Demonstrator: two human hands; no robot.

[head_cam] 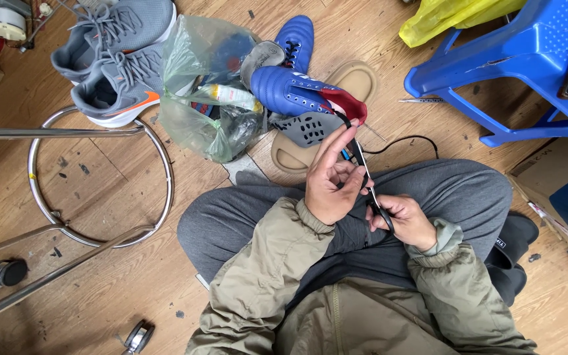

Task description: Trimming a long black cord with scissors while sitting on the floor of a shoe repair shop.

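Observation:
My left hand [331, 177] pinches a dark lace or thread that runs up to the heel of a blue football boot with a red lining [297, 92]. My right hand [405, 220] grips black-handled scissors [371, 190], blades angled up toward the lace by my left fingers. The boot lies on a tan slide sandal [356, 82] just past my knees. A second blue boot [295, 36] lies behind it.
A clear plastic bag of items [208, 85] and a pair of grey sneakers [116, 59] lie to the left. A metal stool frame [93, 177] stands at left, a blue plastic stool [520, 59] at right, a cardboard box [560, 190] at far right.

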